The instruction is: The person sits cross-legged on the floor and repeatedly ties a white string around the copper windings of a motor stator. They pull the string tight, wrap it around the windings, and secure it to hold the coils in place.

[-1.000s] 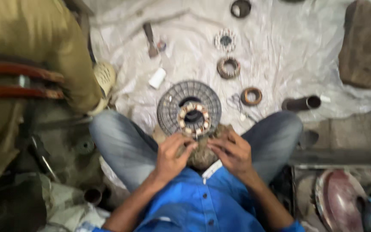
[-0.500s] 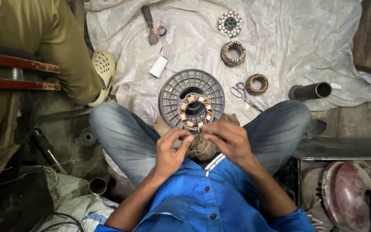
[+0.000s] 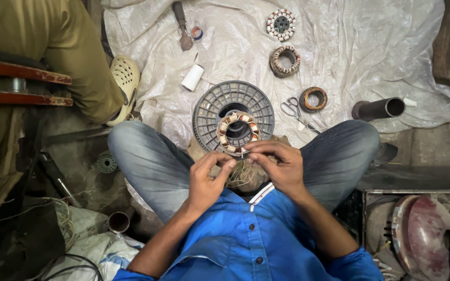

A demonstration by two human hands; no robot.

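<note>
Plastic sheet (image 3: 339, 47) over floor, far side. Grey spool (image 3: 209, 112) lies flat at centre, just beyond crossed legs. Wound stator ring (image 3: 238, 132) on spool's near edge, tilted toward person. Left hand (image 3: 208, 179) and right hand (image 3: 279, 166) both pinched narrow, holding thin wire at ring's near rim. Likely lead dressing: best keep wire taut, ring steady, no kinks. Scissors (image 3: 290, 107) near right; spare coils (image 3: 285, 60) farther. Another person's sandal (image 3: 123, 78) left.
</note>
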